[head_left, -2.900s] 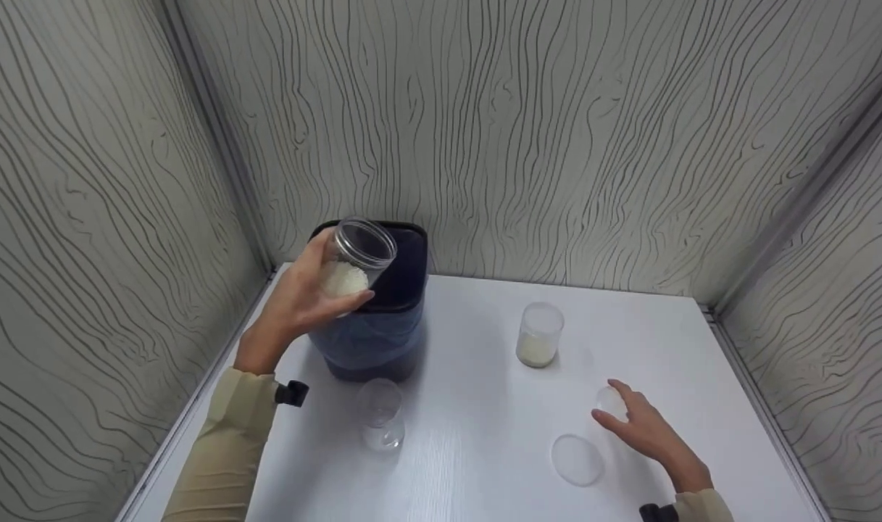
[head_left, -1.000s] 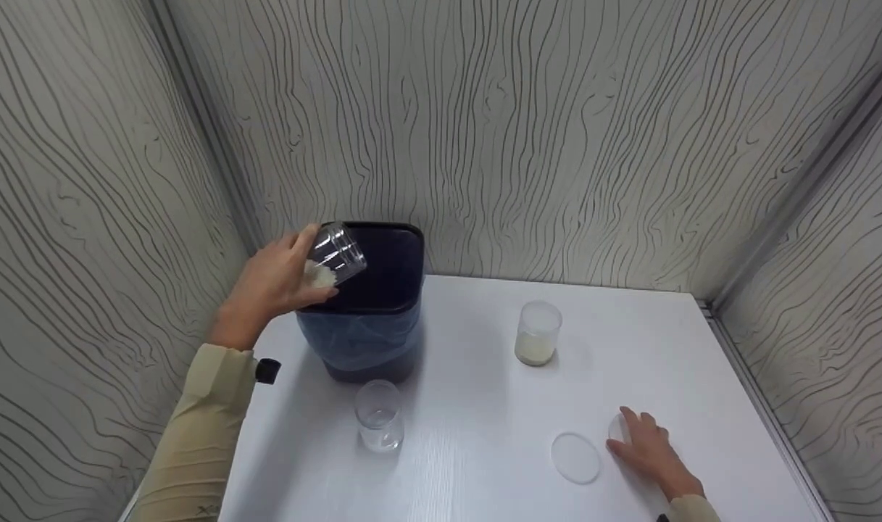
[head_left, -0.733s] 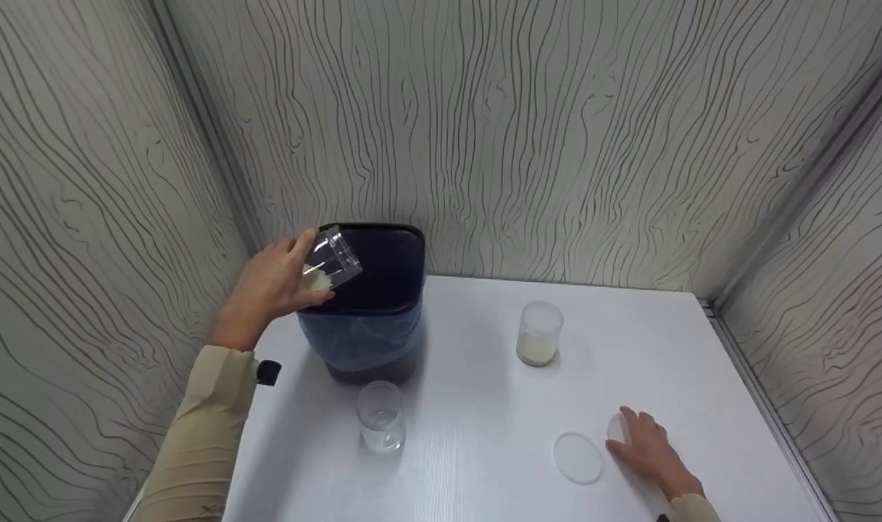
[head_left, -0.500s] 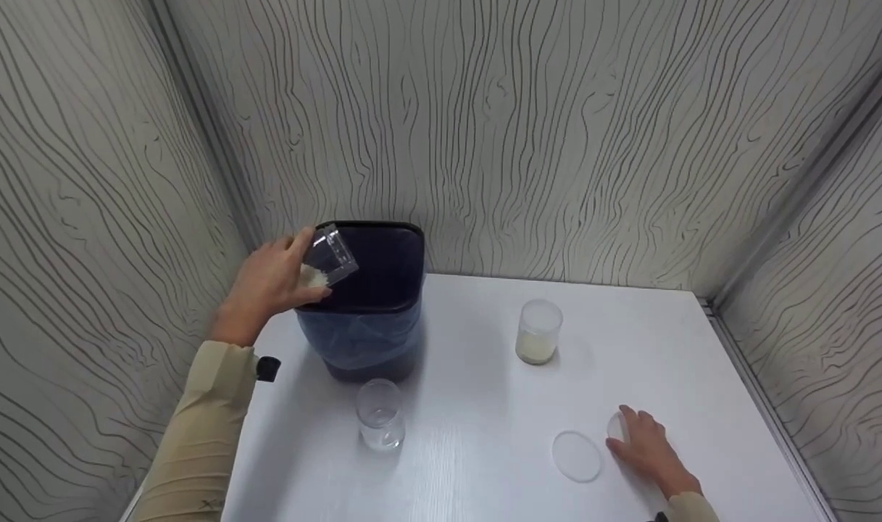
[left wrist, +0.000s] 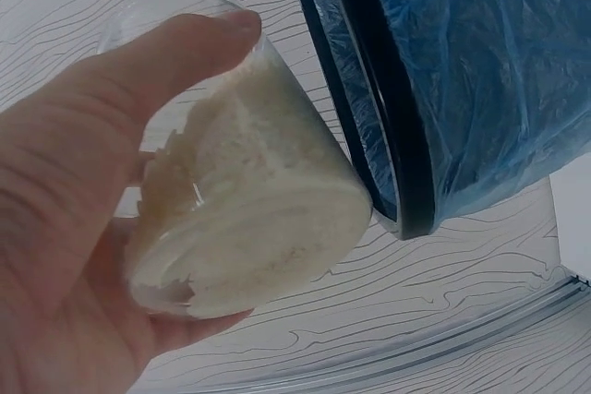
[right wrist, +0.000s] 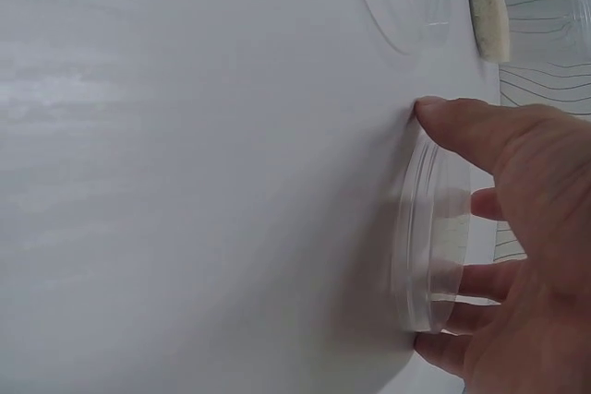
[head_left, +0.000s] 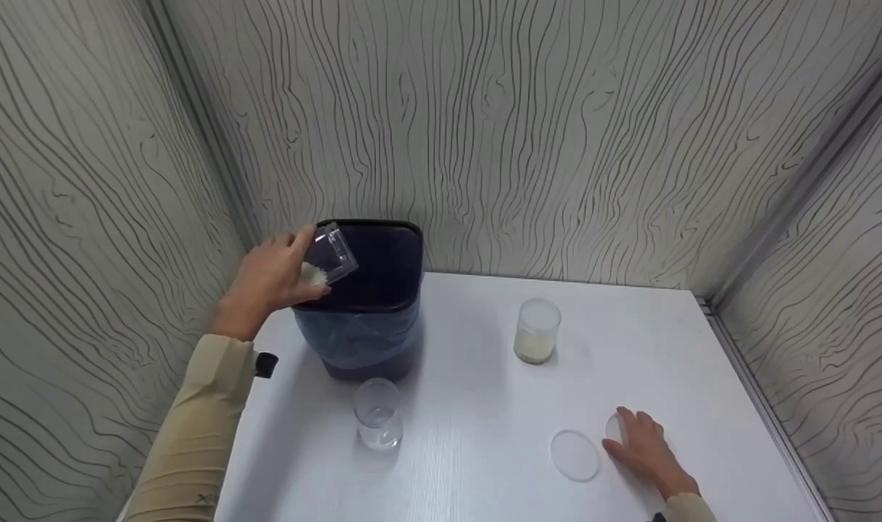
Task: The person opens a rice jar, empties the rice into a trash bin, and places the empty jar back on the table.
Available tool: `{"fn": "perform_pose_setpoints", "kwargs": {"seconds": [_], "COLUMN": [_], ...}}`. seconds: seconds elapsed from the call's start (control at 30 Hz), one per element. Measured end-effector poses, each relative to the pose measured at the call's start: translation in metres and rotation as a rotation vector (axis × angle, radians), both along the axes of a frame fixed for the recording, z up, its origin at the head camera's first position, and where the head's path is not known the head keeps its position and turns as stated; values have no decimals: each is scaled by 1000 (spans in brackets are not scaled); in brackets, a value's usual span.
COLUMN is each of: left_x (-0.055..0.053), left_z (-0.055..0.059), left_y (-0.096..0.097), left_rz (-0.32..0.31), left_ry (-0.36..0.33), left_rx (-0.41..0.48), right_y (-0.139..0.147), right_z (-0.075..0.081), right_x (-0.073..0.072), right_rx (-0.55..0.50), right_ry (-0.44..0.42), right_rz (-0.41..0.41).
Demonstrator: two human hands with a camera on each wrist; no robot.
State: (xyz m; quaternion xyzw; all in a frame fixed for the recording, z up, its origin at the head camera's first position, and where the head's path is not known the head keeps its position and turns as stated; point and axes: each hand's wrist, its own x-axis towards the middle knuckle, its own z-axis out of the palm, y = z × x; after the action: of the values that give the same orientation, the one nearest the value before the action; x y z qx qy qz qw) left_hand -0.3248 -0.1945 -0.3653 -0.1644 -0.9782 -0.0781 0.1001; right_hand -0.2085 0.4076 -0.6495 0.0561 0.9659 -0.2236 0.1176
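My left hand grips a clear plastic jar tipped sideways over the near left rim of the bin. White grains lie in the jar's lower end; the left wrist view shows them heaped against its base. The bin has a black rim and a blue bag liner. At the right, my right hand holds a clear round lid by its edge, thumb on one side and fingers on the other, down at the white table. A second clear lid lies flat just left of it.
A clear jar without grains stands in front of the bin. Another clear jar, partly filled with pale grains, stands right of the middle. Patterned walls enclose the white table at the back and sides.
Over about three seconds my left hand has shifted left and tipped the jar further over. My right hand has brought its lid down to the table. In the last half second little differs.
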Motion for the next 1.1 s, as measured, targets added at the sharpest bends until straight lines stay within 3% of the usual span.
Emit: {"fn": "perform_pose_setpoints", "kwargs": {"seconds": [0.23,0.6,1.1], "left_x": [-2,-6,-2], "left_z": [1,11,20], "left_y": [1,5,8], "left_rz": [6,5,7], "left_ry": [-19,-52,-105], "left_rx": [-64,-124,-174], "right_y": [-3,1,-1], "right_z": [1,1,5], "right_x": [0,-1,1], "right_rx": [3,-28,-41], "right_ry": [-14,-27,-14], "right_rz": [-19,-14,-8]}}
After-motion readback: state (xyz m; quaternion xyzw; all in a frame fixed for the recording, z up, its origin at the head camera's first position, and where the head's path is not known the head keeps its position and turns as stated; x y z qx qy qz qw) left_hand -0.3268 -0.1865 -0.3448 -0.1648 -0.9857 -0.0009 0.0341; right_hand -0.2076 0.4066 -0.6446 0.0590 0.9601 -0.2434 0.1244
